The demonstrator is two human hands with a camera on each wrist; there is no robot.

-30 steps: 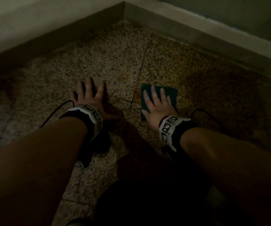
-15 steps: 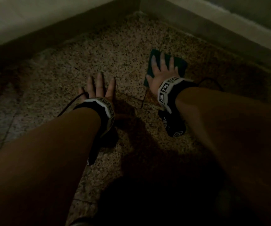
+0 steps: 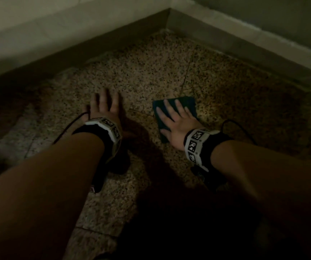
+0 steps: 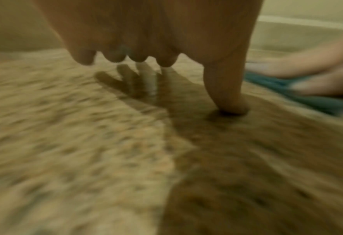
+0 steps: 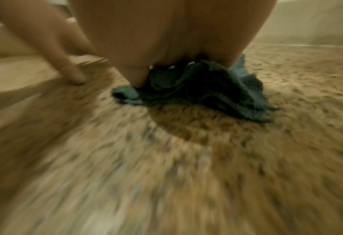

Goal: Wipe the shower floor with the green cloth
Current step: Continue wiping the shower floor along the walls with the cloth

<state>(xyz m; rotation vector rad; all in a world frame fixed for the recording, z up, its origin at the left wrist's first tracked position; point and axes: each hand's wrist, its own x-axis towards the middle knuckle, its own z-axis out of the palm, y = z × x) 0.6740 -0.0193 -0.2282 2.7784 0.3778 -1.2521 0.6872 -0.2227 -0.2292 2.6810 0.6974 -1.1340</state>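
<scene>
Right hand [image 3: 177, 121], flat on the green cloth [image 3: 188, 104], has drawn back from the corner; left hand [image 3: 104, 107] stays flat.

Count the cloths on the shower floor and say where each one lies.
1. The green cloth lies flat on the speckled floor under the right hand, right of the left hand. The dark foreground could hide more.

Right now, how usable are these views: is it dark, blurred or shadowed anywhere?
Head view: dim, one lit patch of floor around the green cloth, heavy shadow below the arms. Left wrist view: floor smeared by motion blur, left hand soft. Right wrist view: similar streaking; cloth folds under the right hand stay readable.
</scene>
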